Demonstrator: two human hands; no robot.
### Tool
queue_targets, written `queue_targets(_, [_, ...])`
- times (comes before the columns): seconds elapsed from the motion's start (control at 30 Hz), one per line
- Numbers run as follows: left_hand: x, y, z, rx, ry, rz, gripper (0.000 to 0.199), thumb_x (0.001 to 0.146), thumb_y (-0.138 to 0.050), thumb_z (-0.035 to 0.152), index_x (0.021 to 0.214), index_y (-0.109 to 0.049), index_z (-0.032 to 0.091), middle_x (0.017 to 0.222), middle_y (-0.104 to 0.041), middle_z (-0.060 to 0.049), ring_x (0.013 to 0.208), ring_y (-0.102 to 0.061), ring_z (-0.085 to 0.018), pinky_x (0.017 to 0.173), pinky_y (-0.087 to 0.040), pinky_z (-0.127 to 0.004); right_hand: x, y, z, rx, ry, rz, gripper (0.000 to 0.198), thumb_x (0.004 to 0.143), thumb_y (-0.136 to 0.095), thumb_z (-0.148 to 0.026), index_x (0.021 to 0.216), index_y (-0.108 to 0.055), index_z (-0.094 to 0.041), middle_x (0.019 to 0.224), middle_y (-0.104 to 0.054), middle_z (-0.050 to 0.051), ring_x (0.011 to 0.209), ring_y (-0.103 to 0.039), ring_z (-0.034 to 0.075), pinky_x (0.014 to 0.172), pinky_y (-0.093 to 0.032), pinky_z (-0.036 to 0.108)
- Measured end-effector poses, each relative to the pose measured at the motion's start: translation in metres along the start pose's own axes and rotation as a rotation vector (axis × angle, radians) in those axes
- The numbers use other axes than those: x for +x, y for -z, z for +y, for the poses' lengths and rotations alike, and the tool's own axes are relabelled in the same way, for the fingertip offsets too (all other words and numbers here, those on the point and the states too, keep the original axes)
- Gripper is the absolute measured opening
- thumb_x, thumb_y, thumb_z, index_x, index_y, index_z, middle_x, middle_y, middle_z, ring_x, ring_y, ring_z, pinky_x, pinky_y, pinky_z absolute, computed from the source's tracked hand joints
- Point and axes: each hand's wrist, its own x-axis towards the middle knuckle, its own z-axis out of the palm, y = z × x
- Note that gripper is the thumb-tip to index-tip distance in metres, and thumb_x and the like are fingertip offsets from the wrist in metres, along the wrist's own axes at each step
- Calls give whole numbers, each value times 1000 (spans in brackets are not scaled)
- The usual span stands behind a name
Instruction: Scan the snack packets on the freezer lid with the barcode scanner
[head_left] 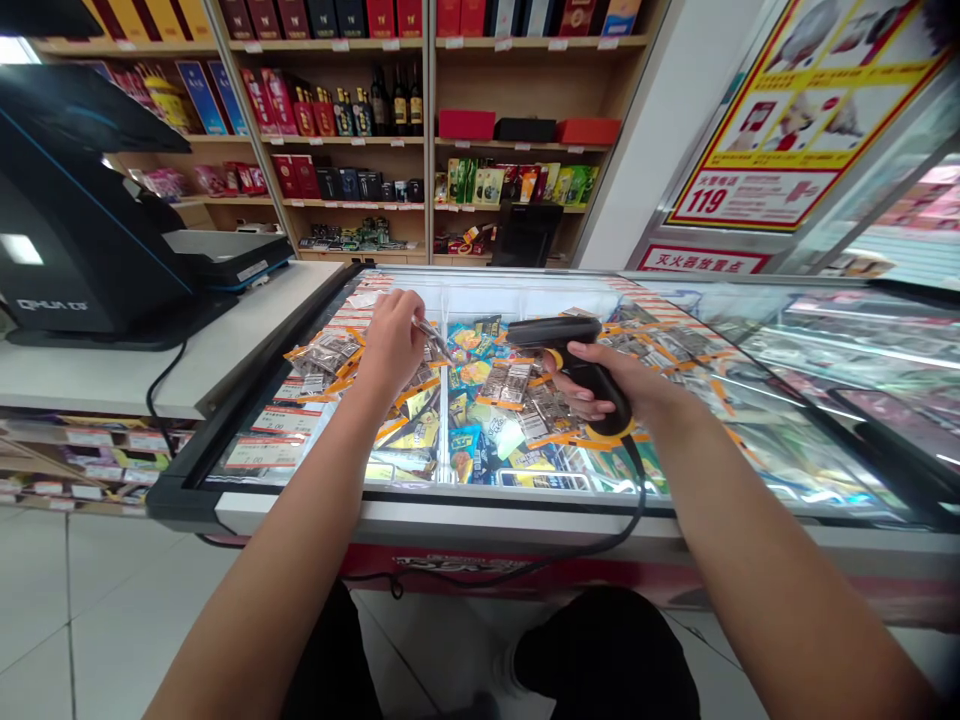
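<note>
In my right hand (592, 385) is a black barcode scanner (555, 332) with yellow trim, its head pointing left over the freezer. A black cable (630, 515) runs down from its handle. My left hand (397, 335) is closed on a thin packet (431, 338), seen nearly edge-on. Its label is not readable from here. Under and around both hands, small packets with orange edges (506, 383) lie spread on the glass top of the chest freezer (480, 502). Blue and yellow ice-cream wrappers (469, 450) show through the glass.
Price labels (274, 435) lie along the freezer's left side. A counter (240, 345) at left carries a black checkout machine (90, 220) with a scale. Shelves (337, 140) of bottles and boxes stand behind. A fire-safety poster (795, 130) hangs at right.
</note>
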Motion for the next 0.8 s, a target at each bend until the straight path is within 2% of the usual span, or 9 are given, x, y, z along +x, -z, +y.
queue_targets(0.07, [1, 4, -6, 161, 82, 86, 27, 84, -45, -1, 89, -50, 25, 106, -60, -12, 110, -53, -31, 98, -44, -45, 1, 1, 0, 23, -9, 30, 43, 88, -78, -58, 98, -59, -21, 58, -52, -6, 38, -29, 3, 40, -27, 21])
queue_targets(0.1, [0, 6, -9, 223, 128, 90, 26, 86, -44, 0, 89, -53, 24, 108, -60, -13, 110, -52, -33, 98, -44, -46, 1, 1, 0, 27, -18, 42, 43, 89, -77, -58, 99, -59, -21, 59, -52, -6, 38, -29, 4, 40, -27, 21])
queue_targets(0.27, [-7, 15, -21, 406, 305, -89, 26, 87, -50, 5, 94, -67, 23, 117, -61, -17, 118, -50, -41, 97, -42, -56, 1, 3, 1, -24, -37, 83, 47, 86, -78, -62, 99, -59, -21, 60, -51, -6, 39, -29, 4, 41, -29, 24])
queue_targets(0.4, [-17, 15, -36, 510, 324, -133, 25, 86, -59, 15, 104, -74, 26, 125, -58, -21, 122, -48, -47, 95, -40, -63, 0, 0, -2, -92, -60, 137, 52, 83, -77, -68, 100, -57, -23, 61, -48, -6, 41, -29, 5, 43, -30, 26])
queue_targets(0.53, [-23, 17, -47, 555, 291, -256, 37, 83, -65, 21, 119, -71, 29, 136, -56, -22, 127, -46, -49, 97, -40, -66, 0, -1, -3, -74, -67, 140, 50, 84, -77, -67, 97, -58, -23, 62, -48, -6, 42, -30, 5, 42, -30, 25])
queue_targets(0.6, [-21, 19, -42, 538, 277, -266, 41, 84, -64, 18, 123, -68, 29, 143, -53, -22, 132, -44, -50, 100, -39, -68, 1, 2, -1, -32, -51, 113, 47, 86, -78, -63, 97, -60, -22, 62, -49, -5, 42, -30, 5, 42, -31, 24])
queue_targets(0.7, [-15, 16, -16, 417, 216, -227, 43, 84, -62, 13, 125, -66, 26, 149, -51, -21, 141, -40, -50, 107, -36, -69, 4, 9, 4, 39, -19, 67, 42, 90, -77, -58, 98, -60, -20, 61, -52, -5, 41, -30, 5, 40, -32, 23])
queue_targets(0.73, [-13, 12, -5, 347, 177, -246, 43, 85, -59, 11, 125, -65, 26, 148, -53, -19, 141, -41, -48, 109, -36, -68, 5, 11, 5, 61, -16, 57, 41, 91, -76, -57, 99, -60, -20, 62, -52, -4, 41, -31, 6, 40, -32, 23])
queue_targets(0.8, [-14, -4, 17, 166, 45, -372, 43, 91, -53, 14, 131, -62, 26, 145, -59, -16, 139, -47, -41, 112, -39, -63, 6, 14, 7, 94, -15, 51, 38, 92, -74, -54, 101, -60, -20, 62, -53, -4, 41, -34, 7, 40, -32, 21])
